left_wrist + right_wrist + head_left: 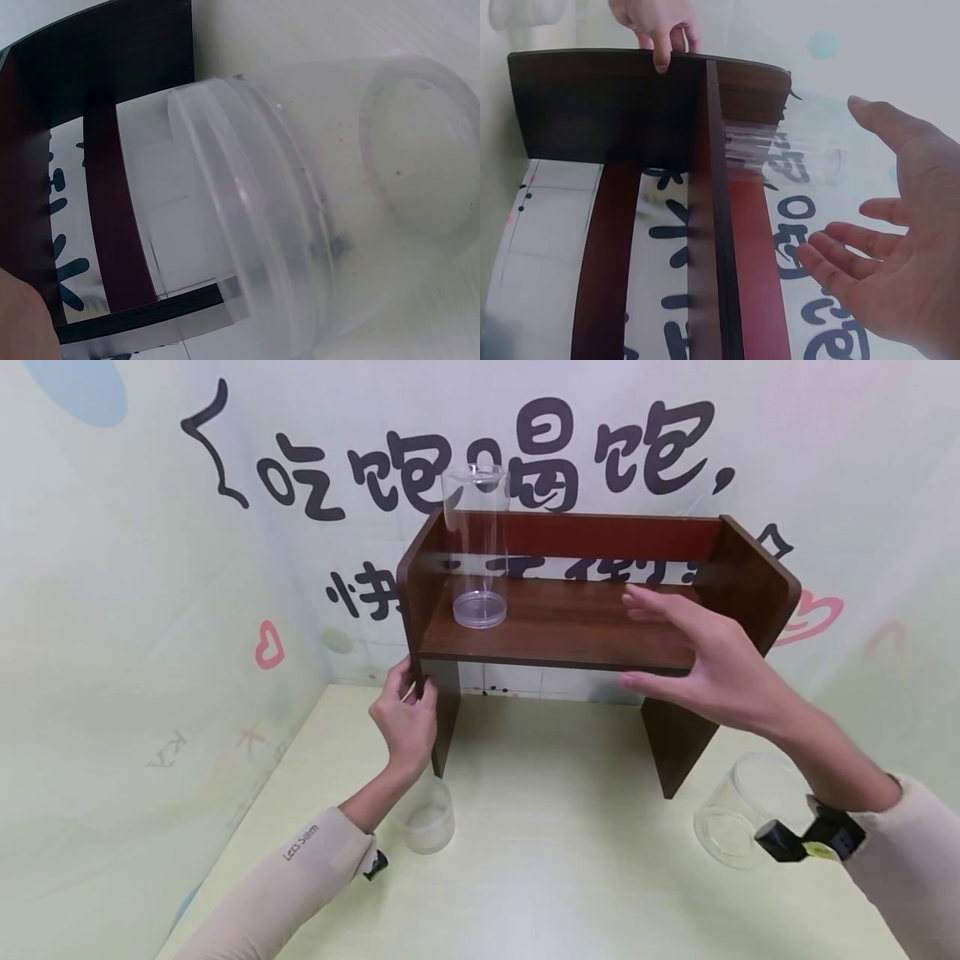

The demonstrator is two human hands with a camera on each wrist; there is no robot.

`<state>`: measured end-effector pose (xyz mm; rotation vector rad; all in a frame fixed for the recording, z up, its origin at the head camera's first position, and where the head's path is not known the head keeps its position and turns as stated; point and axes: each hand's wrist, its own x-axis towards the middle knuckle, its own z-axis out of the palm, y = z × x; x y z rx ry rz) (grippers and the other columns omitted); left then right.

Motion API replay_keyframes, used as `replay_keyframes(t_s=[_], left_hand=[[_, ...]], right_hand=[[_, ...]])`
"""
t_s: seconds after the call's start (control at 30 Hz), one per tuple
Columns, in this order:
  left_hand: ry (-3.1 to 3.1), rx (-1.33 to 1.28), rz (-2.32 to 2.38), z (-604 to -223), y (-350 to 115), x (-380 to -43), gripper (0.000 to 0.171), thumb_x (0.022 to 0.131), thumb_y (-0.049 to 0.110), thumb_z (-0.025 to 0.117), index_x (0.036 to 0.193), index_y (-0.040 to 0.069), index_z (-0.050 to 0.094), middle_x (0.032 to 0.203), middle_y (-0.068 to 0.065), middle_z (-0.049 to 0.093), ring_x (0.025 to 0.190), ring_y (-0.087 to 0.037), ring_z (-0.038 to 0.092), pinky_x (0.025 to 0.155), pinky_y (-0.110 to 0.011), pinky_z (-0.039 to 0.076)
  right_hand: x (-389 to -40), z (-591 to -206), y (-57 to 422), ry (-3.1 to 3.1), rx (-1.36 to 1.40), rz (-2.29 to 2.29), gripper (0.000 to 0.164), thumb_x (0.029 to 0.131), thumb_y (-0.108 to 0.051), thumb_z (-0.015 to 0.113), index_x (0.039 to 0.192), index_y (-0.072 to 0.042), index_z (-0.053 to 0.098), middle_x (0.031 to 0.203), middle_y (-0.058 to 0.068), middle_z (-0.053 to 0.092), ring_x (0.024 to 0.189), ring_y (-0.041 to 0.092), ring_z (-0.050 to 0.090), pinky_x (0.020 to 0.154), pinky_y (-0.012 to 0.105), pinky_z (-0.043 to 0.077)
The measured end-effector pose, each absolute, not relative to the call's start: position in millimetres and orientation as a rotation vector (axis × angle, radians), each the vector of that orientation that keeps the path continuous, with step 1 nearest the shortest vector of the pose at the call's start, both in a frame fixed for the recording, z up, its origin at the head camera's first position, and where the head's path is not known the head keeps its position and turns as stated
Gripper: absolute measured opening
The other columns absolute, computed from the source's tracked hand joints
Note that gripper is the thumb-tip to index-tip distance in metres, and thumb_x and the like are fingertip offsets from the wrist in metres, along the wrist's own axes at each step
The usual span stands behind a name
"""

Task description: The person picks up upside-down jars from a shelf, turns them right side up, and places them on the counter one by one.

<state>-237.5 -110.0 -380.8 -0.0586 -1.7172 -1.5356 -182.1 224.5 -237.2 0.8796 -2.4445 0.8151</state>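
Note:
A dark brown wooden shelf point(585, 622) stands on the table against the back wall. My left hand point(407, 727) grips its left side panel just below the shelf board, thumb on the inner face and fingers on the outer, as the right wrist view shows. On the left end of the board stands a tall clear cylinder point(480, 547), upright. My right hand point(712, 660) hovers before the shelf's right end, thumb and fingers spread apart, holding nothing. The same hand point(900, 255) appears with its fingers loosely extended in the right wrist view.
A small clear plastic jar point(429, 827) stands on the table below my left wrist and looms large in the left wrist view. A wider clear jar point(723, 827) is at the right, beneath my right forearm. Behind the shelf is a printed backdrop point(300, 410).

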Motion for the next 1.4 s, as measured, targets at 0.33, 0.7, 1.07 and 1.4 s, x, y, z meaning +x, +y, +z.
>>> replay_keyframes(t_s=[0.33,0.7,1.07,1.4], left_hand=[[-1.702,-0.094,-1.535,-398,-119,-252,0.032,0.092,-0.010,0.071,0.123,-0.002,0.075,0.118,-0.026,0.076,0.110,-0.037,0.075,0.090,-0.041,0.064],[-1.689,-0.113,-1.552,-399,-120,-251,0.031,0.092,-0.008,0.072,0.122,0.000,0.076,0.117,-0.022,0.077,0.110,-0.031,0.076,0.091,-0.038,0.063],[-1.693,-0.112,-1.534,-399,-120,-251,0.031,0.091,-0.009,0.073,0.121,-0.001,0.075,0.116,-0.021,0.077,0.109,-0.031,0.076,0.091,-0.039,0.063],[-1.690,-0.119,-1.554,-399,-121,-252,0.031,0.092,-0.008,0.073,0.122,0.000,0.075,0.118,-0.018,0.077,0.111,-0.028,0.076,0.091,-0.037,0.063]], right_hand=[[-217,-223,190,-2.446,0.839,0.961,0.094,0.084,-0.022,0.092,0.164,-0.018,0.042,0.157,0.009,0.055,0.137,0.028,0.059,0.106,0.044,0.058],[-250,-207,146,-2.422,0.717,1.178,0.091,0.090,-0.035,0.086,0.165,-0.019,0.038,0.159,0.005,0.052,0.143,0.017,0.054,0.115,0.039,0.052],[-282,-193,103,-2.361,0.651,1.315,0.094,0.090,-0.036,0.086,0.166,-0.017,0.034,0.163,0.008,0.049,0.146,0.017,0.052,0.114,0.030,0.051],[-297,-186,81,-2.286,0.560,1.383,0.093,0.090,-0.037,0.085,0.165,-0.010,0.036,0.160,0.013,0.051,0.144,0.019,0.053,0.115,0.030,0.050]])
